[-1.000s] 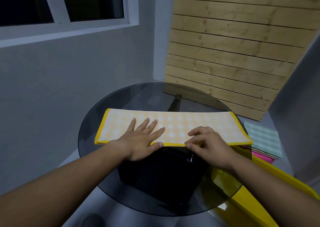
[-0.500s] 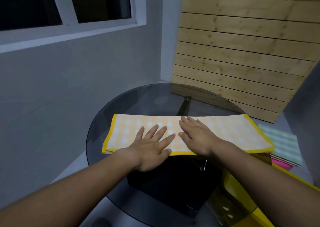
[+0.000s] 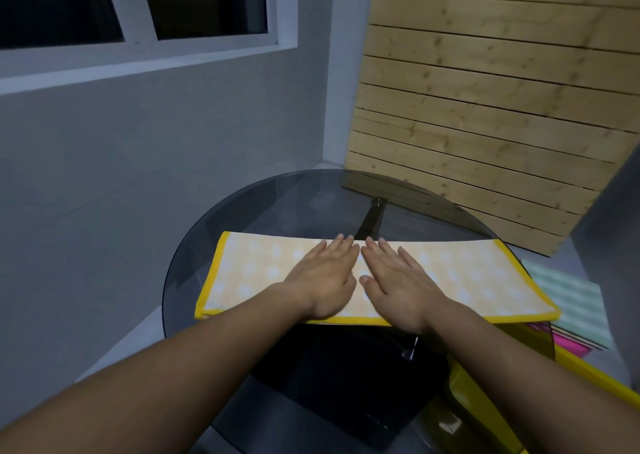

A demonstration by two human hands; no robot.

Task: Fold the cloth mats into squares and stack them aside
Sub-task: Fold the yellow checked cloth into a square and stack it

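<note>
**Both palms flat on the half-folded yellow mat**

A yellow-and-white checked cloth mat (image 3: pixel 263 273) lies across the middle of the round bench (image 3: pixel 277 204), folded into a long, narrow strip with a solid yellow border along its near edge and both short ends. The weave looks soft and matte against the smoky, see-through glass top. The left hand (image 3: pixel 323 277) and right hand (image 3: pixel 398 280) rest side by side on the strip's centre — fingers straight and together, palms down, pressing the fabric and gripping nothing. Their fingertips reach the strip's far edge.

Through the glass shows a dark, boxy black base (image 3: pixel 346 384). Off the bench's right side sits a stack of folded mats (image 3: pixel 571 301): a pale green checked one on top, bright pink edges beneath. The stack rests on a glossy yellow object (image 3: pixel 588 381) — whether a tray or a seat cannot be told. A panel of knotty pale wooden planks (image 3: pixel 485 107) leans behind the bench.
</note>
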